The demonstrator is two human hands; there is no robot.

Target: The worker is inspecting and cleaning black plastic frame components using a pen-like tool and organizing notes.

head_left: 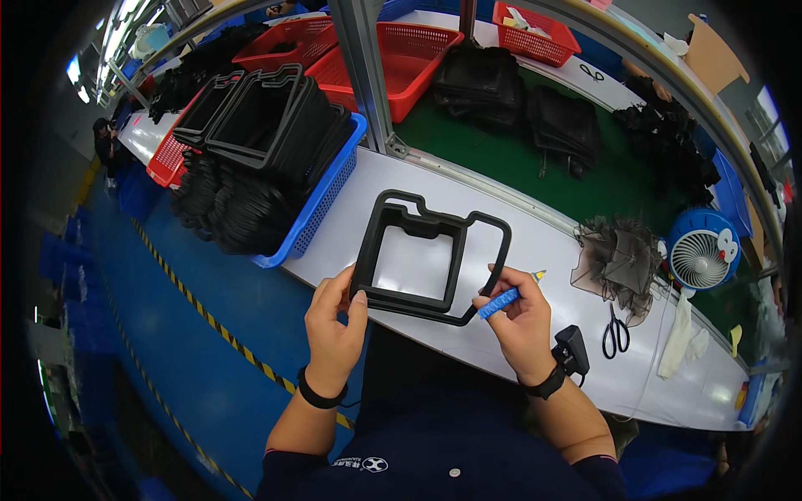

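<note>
A black molded frame (pixel 364 260), roughly square with a raised inner rim and an open middle, is held tilted over the white table. My left hand (pixel 332 327) pinches its near left corner between thumb and fingers. My right hand (pixel 525 327) grips a slim tool wrapped in blue (pixel 499 303), with a yellow tip showing past the fingers; its kind I cannot make out. The right fingertips also meet the frame's right edge. Dark scissors (pixel 616 336) lie on the table to the right of that hand.
A blue basket (pixel 338 179) piled with similar black frames (pixel 259 125) stands at the left. Red baskets (pixel 409 100), black mesh stacks (pixel 478 83) and a metal post (pixel 364 75) are behind. Gray mesh pieces (pixel 620 260) and a blue fan (pixel 703 249) sit at the right.
</note>
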